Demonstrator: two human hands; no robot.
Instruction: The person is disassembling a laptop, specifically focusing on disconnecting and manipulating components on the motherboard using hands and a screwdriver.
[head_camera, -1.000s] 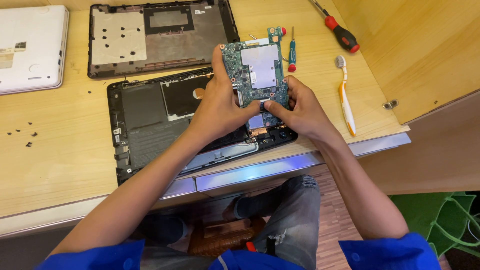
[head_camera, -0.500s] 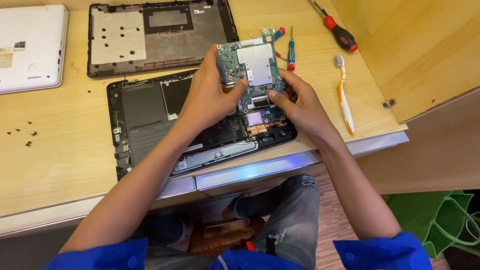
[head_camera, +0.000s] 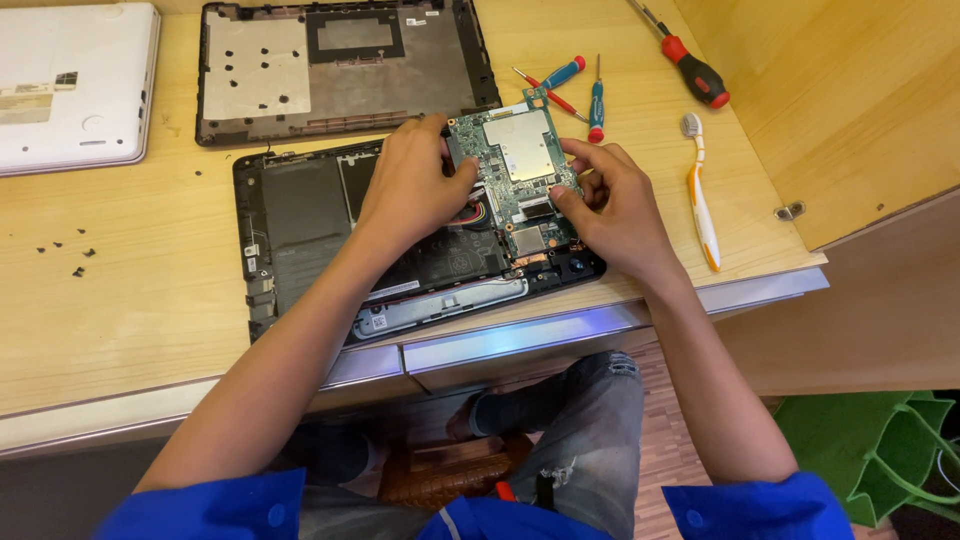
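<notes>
A green circuit board (head_camera: 515, 165) with a silver shield is held over the right half of an opened black laptop base (head_camera: 300, 225) on the wooden desk. My left hand (head_camera: 415, 185) grips the board's left edge with thumb and fingers. My right hand (head_camera: 610, 205) pinches its right edge. The board is tilted, its lower end down near the laptop's inner parts and coloured wires.
A detached black bottom cover (head_camera: 335, 65) lies behind the laptop. A white laptop (head_camera: 70, 85) sits at far left. Small blue and red screwdrivers (head_camera: 590, 90), a larger red-handled screwdriver (head_camera: 690, 70) and an orange-white toothbrush (head_camera: 700, 195) lie at right. Loose screws (head_camera: 65, 255) dot the left desk.
Both hands have moved the board slightly away from me and lowered it toward the laptop base. Grip is unchanged.
</notes>
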